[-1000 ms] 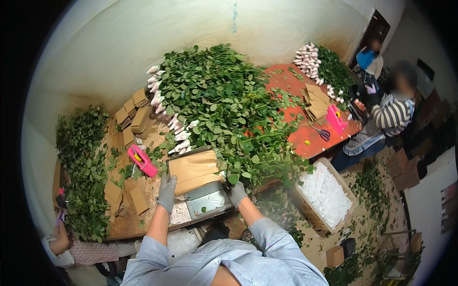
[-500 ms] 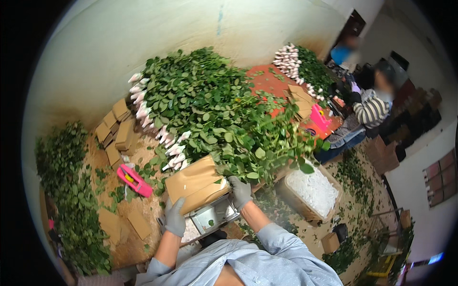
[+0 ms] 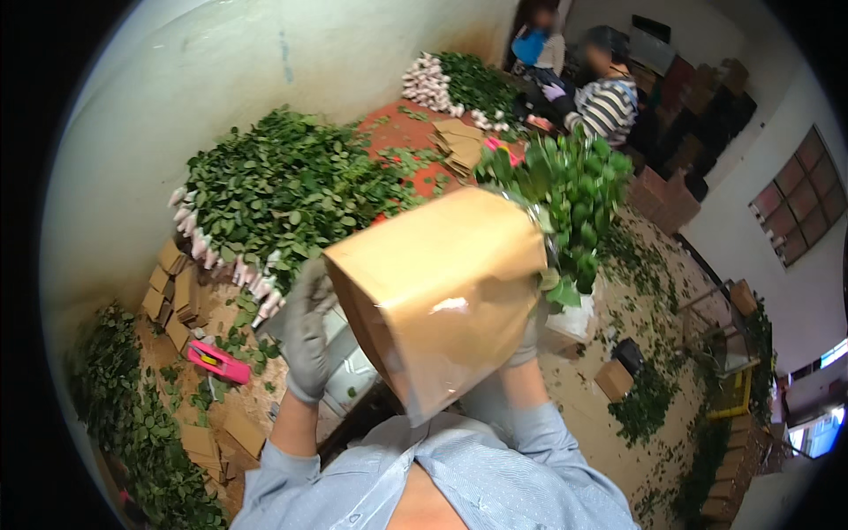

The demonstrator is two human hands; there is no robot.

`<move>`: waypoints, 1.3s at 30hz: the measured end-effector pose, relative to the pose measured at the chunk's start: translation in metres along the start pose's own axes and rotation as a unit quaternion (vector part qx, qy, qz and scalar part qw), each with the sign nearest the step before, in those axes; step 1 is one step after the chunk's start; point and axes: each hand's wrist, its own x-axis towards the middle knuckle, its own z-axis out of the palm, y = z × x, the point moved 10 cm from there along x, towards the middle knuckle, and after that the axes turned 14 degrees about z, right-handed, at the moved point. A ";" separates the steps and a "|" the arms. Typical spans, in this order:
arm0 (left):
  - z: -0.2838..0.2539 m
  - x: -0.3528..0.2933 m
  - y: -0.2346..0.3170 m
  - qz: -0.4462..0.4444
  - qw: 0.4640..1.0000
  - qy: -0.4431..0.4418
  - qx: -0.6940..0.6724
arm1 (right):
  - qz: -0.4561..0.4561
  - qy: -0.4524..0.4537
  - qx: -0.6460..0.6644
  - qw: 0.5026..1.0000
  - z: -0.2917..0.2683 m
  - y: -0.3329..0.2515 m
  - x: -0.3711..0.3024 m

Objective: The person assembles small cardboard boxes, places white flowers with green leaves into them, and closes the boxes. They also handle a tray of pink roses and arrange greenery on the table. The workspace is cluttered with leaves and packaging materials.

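A bundle of leafy stems (image 3: 579,208) in a brown cardboard wrap (image 3: 442,265) is raised in front of my chest. Clear film shines on the wrap's near side, and the green leaves stick out at its right end. My right hand (image 3: 527,340), in a grey glove, grips the bundle from behind and below; its fingers are mostly hidden by the wrap. Beside the wrap's left end is my left hand (image 3: 306,340), also gloved, with fingers stretched upward and slightly blurred. Under the bundle, a metal tray-like stand (image 3: 352,375) shows in part.
A large pile of leafy stems (image 3: 283,177) with pale wrapped heads lies on the table. To the left are a pink stapler-like tool (image 3: 218,361), folded cardboard pieces (image 3: 185,296) and flat ones (image 3: 243,431). Another person (image 3: 605,97) works at the far right. Leaves litter the floor (image 3: 574,415).
The wrapped bundle has come up off the metal stand toward me, its leafy end swinging right. My left hand has moved from its front edge to its left end. The view has turned right.
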 end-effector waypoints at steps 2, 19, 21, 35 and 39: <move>0.063 -0.014 -0.013 -0.033 0.995 -0.092 0.024 | -0.007 0.064 0.075 0.995 -0.075 -0.002 -0.045; 0.333 -0.193 -0.060 -0.351 0.840 -0.342 -0.233 | -0.055 0.340 -0.061 0.937 -0.267 0.015 -0.297; 0.334 -0.189 -0.060 -0.343 0.841 -0.351 -0.227 | -0.058 0.341 -0.087 0.934 -0.264 0.009 -0.291; 0.297 -0.144 -0.079 -0.308 0.859 -0.354 -0.206 | -0.079 0.365 -0.211 0.903 -0.248 0.003 -0.248; 0.277 -0.139 -0.097 -0.362 0.858 -0.311 -0.190 | -0.078 0.368 -0.232 0.897 -0.244 0.009 -0.235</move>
